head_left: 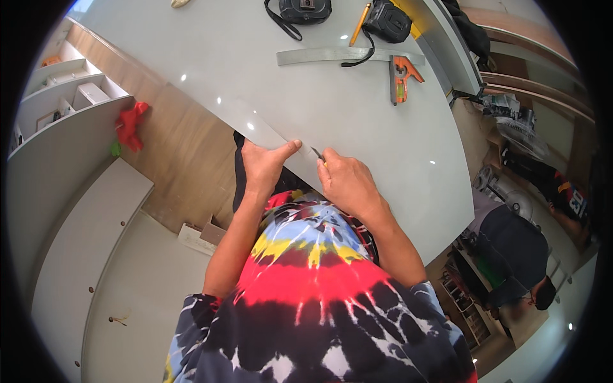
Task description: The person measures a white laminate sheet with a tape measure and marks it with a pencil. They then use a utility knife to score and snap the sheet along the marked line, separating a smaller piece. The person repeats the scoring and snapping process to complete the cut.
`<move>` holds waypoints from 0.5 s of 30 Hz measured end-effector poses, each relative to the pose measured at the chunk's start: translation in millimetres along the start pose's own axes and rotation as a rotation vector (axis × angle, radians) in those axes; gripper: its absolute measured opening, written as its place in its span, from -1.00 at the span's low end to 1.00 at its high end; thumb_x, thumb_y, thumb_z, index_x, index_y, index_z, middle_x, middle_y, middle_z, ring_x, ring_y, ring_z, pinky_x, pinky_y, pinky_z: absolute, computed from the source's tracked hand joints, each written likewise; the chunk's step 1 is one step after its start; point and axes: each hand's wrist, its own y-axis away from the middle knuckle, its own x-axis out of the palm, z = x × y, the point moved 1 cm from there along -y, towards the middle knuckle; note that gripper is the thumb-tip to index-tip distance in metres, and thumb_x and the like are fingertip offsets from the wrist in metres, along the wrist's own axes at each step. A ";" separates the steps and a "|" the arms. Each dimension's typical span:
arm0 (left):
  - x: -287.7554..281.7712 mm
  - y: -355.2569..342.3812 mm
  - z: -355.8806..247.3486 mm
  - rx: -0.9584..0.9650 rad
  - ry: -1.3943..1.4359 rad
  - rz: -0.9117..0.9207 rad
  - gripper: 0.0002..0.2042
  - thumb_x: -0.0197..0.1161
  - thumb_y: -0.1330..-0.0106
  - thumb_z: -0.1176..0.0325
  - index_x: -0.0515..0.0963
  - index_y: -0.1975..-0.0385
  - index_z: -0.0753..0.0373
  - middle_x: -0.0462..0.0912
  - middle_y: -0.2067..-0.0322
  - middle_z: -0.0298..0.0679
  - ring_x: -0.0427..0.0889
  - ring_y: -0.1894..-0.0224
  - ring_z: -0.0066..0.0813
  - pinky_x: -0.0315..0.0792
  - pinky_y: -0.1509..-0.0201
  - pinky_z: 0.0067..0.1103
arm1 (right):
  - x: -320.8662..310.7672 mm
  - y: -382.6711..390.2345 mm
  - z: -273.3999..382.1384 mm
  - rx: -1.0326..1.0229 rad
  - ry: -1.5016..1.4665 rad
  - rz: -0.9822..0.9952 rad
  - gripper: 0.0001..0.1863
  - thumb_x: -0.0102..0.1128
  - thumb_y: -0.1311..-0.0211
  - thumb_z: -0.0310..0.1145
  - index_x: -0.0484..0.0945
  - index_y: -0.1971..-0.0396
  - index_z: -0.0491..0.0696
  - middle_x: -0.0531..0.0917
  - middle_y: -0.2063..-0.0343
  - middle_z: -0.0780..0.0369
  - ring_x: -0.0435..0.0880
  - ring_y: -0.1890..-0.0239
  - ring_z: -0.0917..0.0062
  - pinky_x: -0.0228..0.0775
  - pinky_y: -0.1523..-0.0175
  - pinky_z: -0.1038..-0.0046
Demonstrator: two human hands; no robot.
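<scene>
A large white panel [377, 137] lies in front of me, its near edge running past my waist. My left hand [263, 167] grips that edge, thumb stretched over the top surface and the other fingers mostly hidden. A faint line, perhaps a thin strip or a seam, runs along the edge beside the thumb. In my right hand [350, 184], closed, is a utility knife [317, 154] with a dark blade and a bit of yellow showing. The blade tip points at the edge, just right of my left thumb; whether it touches cannot be made out.
On the panel's far side lie a combination square [400, 80] with an orange head, a pencil [360, 25] and two black tape measures [306, 10] [387, 22]. White shelving [76, 96] stands left, a red cloth [132, 126] by it. A person [511, 249] bends over at right, near a fan [522, 137].
</scene>
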 end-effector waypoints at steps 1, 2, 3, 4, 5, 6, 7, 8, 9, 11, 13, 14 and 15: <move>-0.2 0.3 -0.5 -0.009 0.006 0.008 -0.56 0.53 -0.10 0.53 0.57 0.00 0.41 0.71 0.14 -0.18 0.69 0.11 -0.42 0.59 -0.04 -0.46 | 1.0 -1.2 -0.7 -0.006 0.027 0.010 -0.75 0.12 -0.45 -0.29 0.48 0.36 -0.18 0.66 0.55 -0.08 0.69 0.40 -0.11 0.52 0.23 -0.04; -0.7 0.5 -1.1 -0.018 0.007 0.003 -0.56 0.53 -0.11 0.54 0.57 -0.01 0.41 0.71 0.13 -0.18 0.69 0.11 -0.42 0.59 -0.04 -0.46 | 2.8 -2.8 -0.9 -0.013 0.054 0.033 -0.75 0.13 -0.44 -0.29 0.49 0.36 -0.18 0.66 0.56 -0.08 0.69 0.40 -0.11 0.52 0.23 -0.04; -0.8 1.0 -1.7 0.004 0.021 -0.014 -0.55 0.54 -0.08 0.52 0.57 0.01 0.41 0.72 0.15 -0.18 0.70 0.13 -0.43 0.59 -0.02 -0.47 | 4.3 -3.5 -1.0 -0.026 0.054 0.032 -0.75 0.14 -0.43 -0.30 0.49 0.37 -0.18 0.66 0.57 -0.08 0.69 0.41 -0.11 0.52 0.23 -0.04; -0.8 1.3 -2.1 0.022 0.030 -0.032 -0.55 0.55 -0.06 0.50 0.57 0.03 0.41 0.73 0.17 -0.18 0.70 0.15 -0.44 0.59 0.00 -0.49 | 6.3 -4.3 -0.8 -0.028 0.054 0.040 -0.76 0.14 -0.42 -0.30 0.49 0.37 -0.18 0.66 0.57 -0.08 0.69 0.41 -0.10 0.53 0.23 -0.04; -0.4 1.0 -2.3 0.049 0.036 -0.038 -0.54 0.57 -0.04 0.48 0.58 0.05 0.41 0.74 0.19 -0.18 0.71 0.17 -0.45 0.60 0.02 -0.50 | 7.9 -4.7 -0.8 -0.016 0.063 0.044 -0.76 0.15 -0.42 -0.31 0.50 0.38 -0.18 0.66 0.57 -0.08 0.69 0.41 -0.10 0.53 0.23 -0.04; 0.1 0.4 -2.1 0.046 0.045 -0.035 -0.54 0.57 -0.04 0.48 0.58 0.04 0.41 0.74 0.19 -0.18 0.71 0.17 -0.46 0.60 0.02 -0.50 | 9.2 -5.2 -0.7 -0.031 0.064 0.045 -0.76 0.15 -0.41 -0.31 0.50 0.39 -0.17 0.66 0.57 -0.08 0.69 0.41 -0.10 0.53 0.23 -0.04; 0.0 0.0 -2.0 0.050 0.049 -0.029 -0.54 0.57 -0.04 0.48 0.58 0.04 0.41 0.74 0.19 -0.19 0.71 0.17 -0.46 0.60 0.02 -0.50 | 11.2 -5.6 0.1 -0.040 0.072 0.049 -0.77 0.15 -0.41 -0.32 0.50 0.39 -0.17 0.67 0.57 -0.08 0.70 0.41 -0.10 0.53 0.22 -0.04; 0.0 -0.1 -1.7 0.051 0.051 -0.026 -0.54 0.57 -0.04 0.48 0.58 0.04 0.41 0.74 0.18 -0.19 0.71 0.16 -0.46 0.60 0.02 -0.51 | 12.6 -5.4 0.7 -0.048 0.086 0.060 -0.77 0.15 -0.40 -0.32 0.50 0.40 -0.17 0.67 0.56 -0.08 0.70 0.42 -0.10 0.53 0.22 -0.04; -0.5 0.2 -1.4 0.046 0.041 -0.032 -0.54 0.56 -0.04 0.48 0.58 0.04 0.40 0.74 0.18 -0.20 0.71 0.16 -0.46 0.60 0.02 -0.51 | 13.6 -5.3 1.2 -0.051 0.076 0.047 -0.77 0.15 -0.40 -0.32 0.51 0.40 -0.17 0.67 0.56 -0.08 0.70 0.42 -0.09 0.53 0.22 -0.05; -1.1 -0.3 -0.8 0.056 0.017 -0.045 -0.55 0.56 -0.05 0.49 0.58 0.05 0.40 0.74 0.18 -0.20 0.70 0.16 -0.47 0.60 0.01 -0.51 | 14.7 -5.3 1.5 -0.072 0.072 0.012 -0.78 0.14 -0.40 -0.33 0.51 0.39 -0.17 0.68 0.56 -0.08 0.70 0.43 -0.08 0.54 0.21 -0.05; -1.4 -0.6 0.2 0.041 0.031 -0.039 -0.56 0.56 -0.04 0.50 0.58 0.05 0.39 0.74 0.18 -0.20 0.71 0.16 -0.47 0.60 0.00 -0.51 | 16.1 -5.3 0.6 -0.038 0.097 0.045 -0.78 0.14 -0.40 -0.33 0.52 0.38 -0.17 0.68 0.55 -0.08 0.71 0.42 -0.08 0.54 0.21 -0.04; -1.5 -0.9 0.5 0.053 0.025 -0.036 -0.56 0.56 -0.04 0.50 0.58 0.06 0.39 0.74 0.18 -0.20 0.71 0.16 -0.46 0.60 0.00 -0.51 | 16.6 -5.5 0.2 -0.029 0.109 0.042 -0.79 0.14 -0.41 -0.33 0.52 0.37 -0.17 0.68 0.55 -0.08 0.71 0.42 -0.07 0.54 0.21 -0.04; -1.2 -1.4 1.1 0.040 0.040 -0.032 -0.56 0.57 -0.04 0.51 0.58 0.06 0.39 0.74 0.18 -0.20 0.71 0.16 -0.46 0.60 0.00 -0.51 | 17.4 -5.5 0.1 -0.033 0.108 0.056 -0.78 0.14 -0.41 -0.33 0.52 0.37 -0.17 0.68 0.55 -0.08 0.71 0.42 -0.08 0.54 0.21 -0.04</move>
